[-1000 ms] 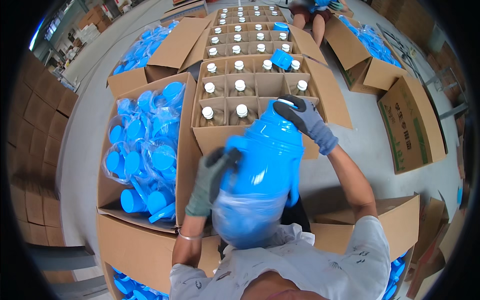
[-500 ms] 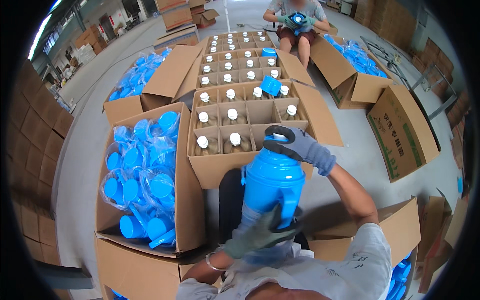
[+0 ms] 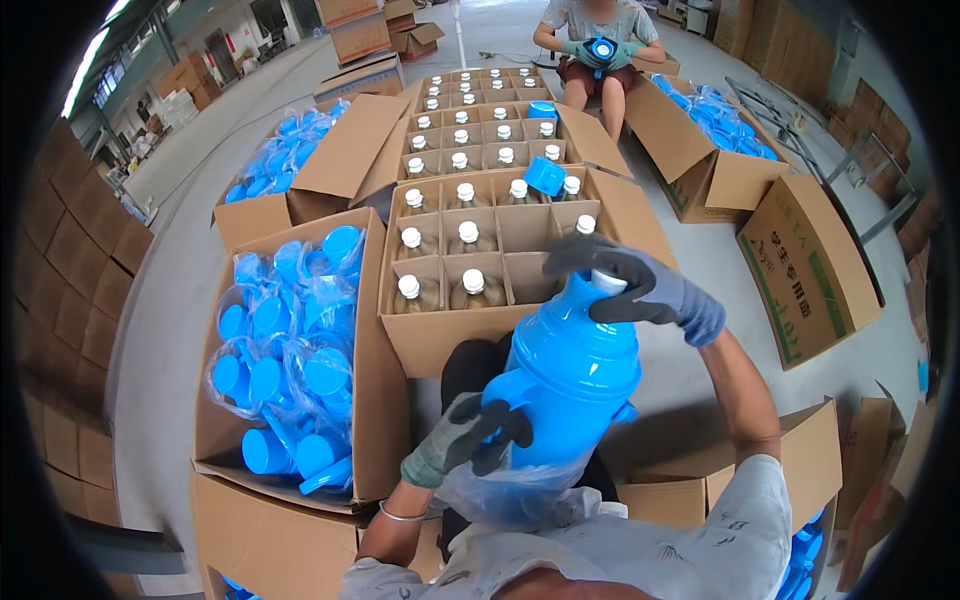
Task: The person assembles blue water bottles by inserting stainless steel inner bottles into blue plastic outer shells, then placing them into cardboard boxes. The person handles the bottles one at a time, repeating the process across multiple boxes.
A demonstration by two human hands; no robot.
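In front of my body a large blue thermos flask (image 3: 575, 365) leans slightly, its lower part inside a clear plastic bag (image 3: 520, 492). My left hand (image 3: 465, 435), in a grey-green glove, is closed around the flask's handle on the left side. At the neck, my gloved right hand (image 3: 650, 285) curves around the top, with thumb and fingers on either side of the white stopper (image 3: 607, 283). Just beyond the flask, an open divided carton (image 3: 450, 333) holds clear bottles with white caps. A blue cup-shaped lid (image 3: 545, 177) rests on its far bottles.
To the left, an open carton (image 3: 385, 400) holds bagged blue plastic parts (image 3: 270, 315). More divided cartons of bottles extend away from me. A seated co-worker (image 3: 600, 50) holds a blue part at the far end. Another carton (image 3: 810, 270) stands at right; open flaps (image 3: 780, 450) sit beside my right arm.
The flask has turned, bringing its handle from the right side to the left, and shifted slightly right. My left hand has moved from the flask's lower body onto the handle; my right fingers uncover the stopper.
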